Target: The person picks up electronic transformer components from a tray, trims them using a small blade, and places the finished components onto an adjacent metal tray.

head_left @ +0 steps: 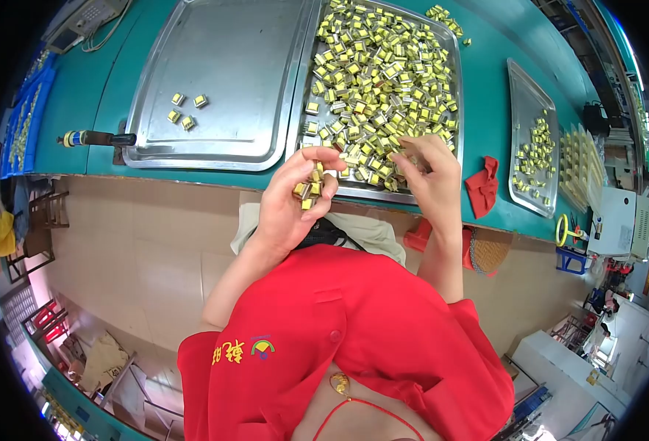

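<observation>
My left hand (295, 192) is curled around several small yellow-taped transformers (308, 192), which rest in the palm and fingers by the front edge of the full tray. My right hand (434, 176) reaches over the front right of that metal tray (459, 73), with thumb and fingertips bent together at the heap of loose transformers (383, 73). Whatever lies between those fingertips is too hard to make out. To the left, a second metal tray (221, 51) carries a small group of the same transformers (187, 123) near its middle left.
A dark-handled tool (96, 139) lies left of the trays. On the right are a red cloth (482, 187), a smaller metal tray (519, 88) with more transformers, and stacked pale plastic trays (582, 165). A blue crate (26, 125) stands far left. The green table's front edge runs below my hands.
</observation>
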A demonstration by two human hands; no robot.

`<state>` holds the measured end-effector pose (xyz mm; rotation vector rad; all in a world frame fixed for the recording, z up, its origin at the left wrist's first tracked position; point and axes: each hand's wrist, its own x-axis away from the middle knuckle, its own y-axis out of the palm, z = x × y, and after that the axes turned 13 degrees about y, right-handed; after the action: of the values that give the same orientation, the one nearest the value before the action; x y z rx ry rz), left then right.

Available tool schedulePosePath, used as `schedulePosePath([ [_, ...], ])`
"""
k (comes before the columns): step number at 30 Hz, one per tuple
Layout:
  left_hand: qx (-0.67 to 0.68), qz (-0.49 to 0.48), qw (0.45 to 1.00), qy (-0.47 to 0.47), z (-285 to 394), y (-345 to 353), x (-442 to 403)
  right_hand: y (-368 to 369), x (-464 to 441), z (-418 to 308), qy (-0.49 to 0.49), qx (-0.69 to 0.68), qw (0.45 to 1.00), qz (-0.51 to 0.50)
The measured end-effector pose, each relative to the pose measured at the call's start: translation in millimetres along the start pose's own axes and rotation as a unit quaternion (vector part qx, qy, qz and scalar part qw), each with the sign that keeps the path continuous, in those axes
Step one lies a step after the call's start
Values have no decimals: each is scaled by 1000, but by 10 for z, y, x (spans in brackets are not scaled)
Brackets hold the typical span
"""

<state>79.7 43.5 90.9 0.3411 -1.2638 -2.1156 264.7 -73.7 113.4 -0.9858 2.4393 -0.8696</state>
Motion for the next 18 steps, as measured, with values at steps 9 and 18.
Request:
schedulePosePath([
  [9,-170,28,983,68,250,-52,-117,140,-142,-45,-35,80,995,-40],
  [18,-783,17,514,350,890,-667,-465,94,-78,-4,46,-39,998,-7],
])
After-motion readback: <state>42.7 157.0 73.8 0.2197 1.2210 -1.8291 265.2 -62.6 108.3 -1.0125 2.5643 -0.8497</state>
